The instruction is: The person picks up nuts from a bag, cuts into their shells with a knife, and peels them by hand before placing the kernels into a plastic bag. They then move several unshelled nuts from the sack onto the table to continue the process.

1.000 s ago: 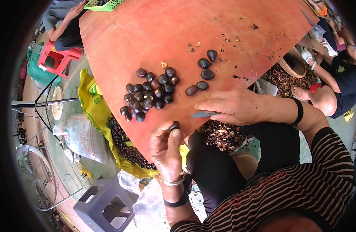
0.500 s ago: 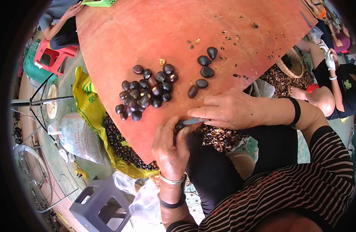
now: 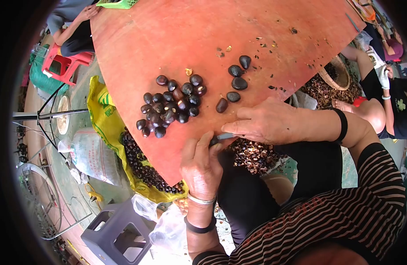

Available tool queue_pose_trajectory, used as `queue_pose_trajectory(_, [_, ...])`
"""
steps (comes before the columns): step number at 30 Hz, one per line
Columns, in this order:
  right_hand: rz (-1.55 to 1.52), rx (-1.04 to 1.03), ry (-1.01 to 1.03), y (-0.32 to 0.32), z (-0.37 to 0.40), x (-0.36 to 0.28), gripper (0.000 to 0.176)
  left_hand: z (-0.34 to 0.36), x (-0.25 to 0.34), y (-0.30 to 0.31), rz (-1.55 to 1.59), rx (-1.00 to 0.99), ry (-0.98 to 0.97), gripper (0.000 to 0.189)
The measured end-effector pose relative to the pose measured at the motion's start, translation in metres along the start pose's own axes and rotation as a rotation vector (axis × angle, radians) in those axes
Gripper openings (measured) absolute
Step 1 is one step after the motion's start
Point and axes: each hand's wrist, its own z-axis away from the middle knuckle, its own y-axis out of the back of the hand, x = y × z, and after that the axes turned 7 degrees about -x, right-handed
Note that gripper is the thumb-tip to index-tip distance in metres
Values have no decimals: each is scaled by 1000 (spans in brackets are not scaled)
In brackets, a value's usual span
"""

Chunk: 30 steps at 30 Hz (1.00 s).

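Note:
My left hand (image 3: 200, 165) pinches a dark, glossy nut (image 3: 213, 141) between thumb and fingers at the near edge of the red table (image 3: 137, 48). From the other side, my right hand (image 3: 265, 123) grips a small knife (image 3: 225, 136). Its short grey blade lies against the nut, and the fingers cover the handle. Beyond my left hand, a cluster of dark brown nuts (image 3: 169, 116) rests on the tabletop. Several more nuts (image 3: 239, 83) lie in a loose line past my right hand.
Shell bits (image 3: 255, 155) are heaped below the table edge by my legs. A yellow sack (image 3: 99, 106) of nuts, a grey stool (image 3: 117, 234) and a white sack (image 3: 93, 154) stand left. A basket (image 3: 340, 75) and a person in gloves (image 3: 400, 104) are at right; another person sits upper left.
The view has shifted slightly. Both hands remain together, with the nut and blade still touching; my left hand has turned a little and moved slightly right.

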Motion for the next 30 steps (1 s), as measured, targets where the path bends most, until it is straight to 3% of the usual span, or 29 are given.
queue_pose_trajectory(10, [-64, -142, -29, 12, 28, 1, 26, -26, 9, -7, -81, -48, -81, 33])
queue_pose_trajectory(12, [-73, -169, -26, 12, 26, -1, 26, -24, 6, -2, 248, -26, 49, 30])
queue_pose_trajectory(14, [-115, -141, -44, 12, 25, 0, 28, -17, -5, 14, 166, 62, 56, 28])
queue_pose_trajectory(16, [-155, -101, -28, 9, 22, 2, 29, -14, -16, 29, -156, 312, 226, 25])
queue_pose_trajectory(19, [-188, -84, -10, 6, 17, -1, 31, -18, -37, 31, -347, 332, 100, 23])
queue_pose_trajectory(24, [-176, -147, -44, 5, 16, -2, 33, -19, -40, 34, -333, 241, 193, 21])
queue_pose_trajectory(27, [-217, -118, -28, 6, 15, -2, 34, -12, -40, 32, -220, 280, 221, 22])
queue_pose_trajectory(29, [-249, -120, -39, 8, 14, -3, 34, -1, -33, 32, 317, 297, 242, 22])
queue_pose_trajectory(30, [-252, -123, -39, 8, 14, -3, 34, 4, -27, 32, 317, 295, 247, 22])
